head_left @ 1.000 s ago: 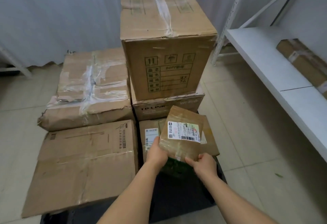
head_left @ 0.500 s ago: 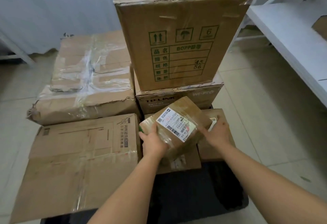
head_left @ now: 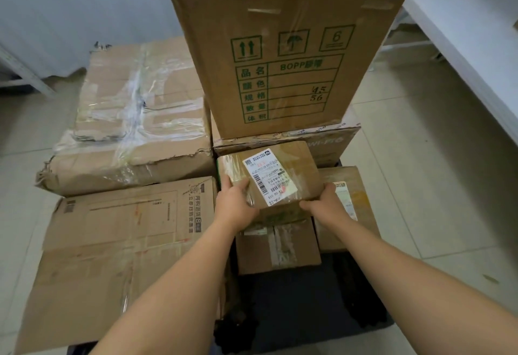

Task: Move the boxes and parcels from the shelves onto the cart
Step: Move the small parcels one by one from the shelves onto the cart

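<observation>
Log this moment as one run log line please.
step: placing small parcel on cart stack | left hand: grips parcel | right hand: grips parcel | shelf: right

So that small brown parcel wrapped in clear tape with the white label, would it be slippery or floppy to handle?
The small brown tape-wrapped parcel probably holds its shape: its edges look square and boxy. The glossy tape may make it a bit slick, which might be why the left hand and right hand both hold it. It seems light, since the fingers only curl over its near corners.
</observation>
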